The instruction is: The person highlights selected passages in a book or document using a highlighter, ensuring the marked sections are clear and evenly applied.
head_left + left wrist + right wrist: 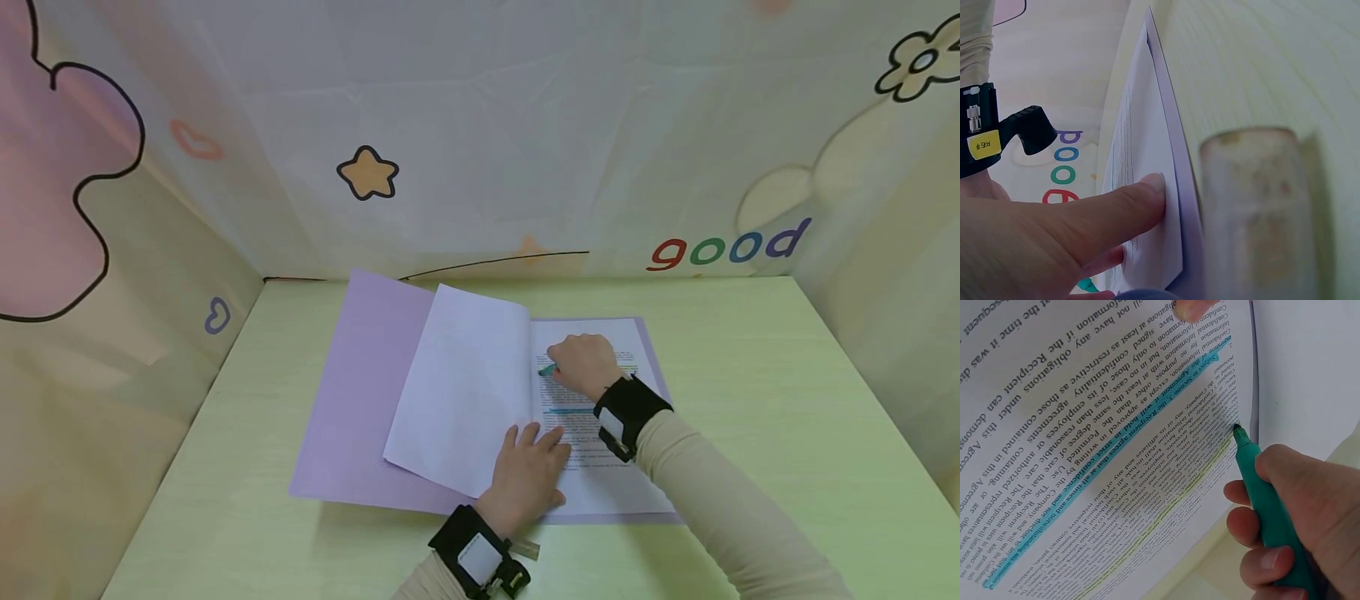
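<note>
My right hand grips a teal-green highlighter, its tip at the margin end of a printed line. Under it lies a page of text, the right-hand page of an open document in a purple folder. A blue highlighted band and a thinner yellow-green one cross the text. My left hand rests on the lower part of the pages near the fold, fingers spread, its thumb on the paper near the bottom edge.
A turned blank sheet lies left of the fold over the purple cover. The folder sits on a pale green table, with a patterned cloth backdrop behind. A blurred translucent piece stands close to the left wrist camera.
</note>
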`<state>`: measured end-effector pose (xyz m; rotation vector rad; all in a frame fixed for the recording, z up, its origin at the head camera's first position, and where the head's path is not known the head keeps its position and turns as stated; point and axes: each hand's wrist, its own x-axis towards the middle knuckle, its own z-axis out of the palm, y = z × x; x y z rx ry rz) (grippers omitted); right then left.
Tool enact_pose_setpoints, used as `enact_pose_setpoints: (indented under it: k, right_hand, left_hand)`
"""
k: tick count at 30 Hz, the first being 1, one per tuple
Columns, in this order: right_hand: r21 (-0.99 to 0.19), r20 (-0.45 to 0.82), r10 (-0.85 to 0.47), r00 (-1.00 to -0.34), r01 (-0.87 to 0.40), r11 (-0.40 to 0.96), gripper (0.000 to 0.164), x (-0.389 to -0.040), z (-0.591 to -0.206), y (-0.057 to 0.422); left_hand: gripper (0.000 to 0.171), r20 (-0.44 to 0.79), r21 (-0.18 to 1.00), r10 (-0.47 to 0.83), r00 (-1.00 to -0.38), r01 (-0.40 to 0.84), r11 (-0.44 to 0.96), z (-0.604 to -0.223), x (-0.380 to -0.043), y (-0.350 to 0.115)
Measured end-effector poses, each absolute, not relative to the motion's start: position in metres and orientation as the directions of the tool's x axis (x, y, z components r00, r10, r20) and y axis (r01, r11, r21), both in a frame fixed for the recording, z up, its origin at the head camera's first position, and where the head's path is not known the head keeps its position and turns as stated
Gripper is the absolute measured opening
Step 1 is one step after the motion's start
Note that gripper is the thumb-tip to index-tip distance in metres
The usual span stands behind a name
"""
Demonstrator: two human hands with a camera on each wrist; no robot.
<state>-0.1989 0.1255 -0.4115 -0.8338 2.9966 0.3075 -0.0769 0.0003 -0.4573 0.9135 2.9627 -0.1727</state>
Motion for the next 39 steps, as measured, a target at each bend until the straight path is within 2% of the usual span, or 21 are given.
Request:
enact_pose_setpoints:
  k: [21, 39]
  right_hand:
    - [0.187, -0.128, -0.468, -0.874, -0.485, 0.854, 0.018, -0.204, -0.414, 0.139]
    - [0.165, -0.131, -0.452, -0.883, -0.468, 0.868, 0.014, -0.201, -0.411, 0.150]
  left_hand:
    - [0.064, -0.087, -0.108, 0.549, -0.831, 0.555, 0.824, -0.458, -0.077, 0.002]
    - [0.064, -0.089, -0.112, 0.549, -0.831, 0.556, 0.823, -0.458, -0.077, 0.002]
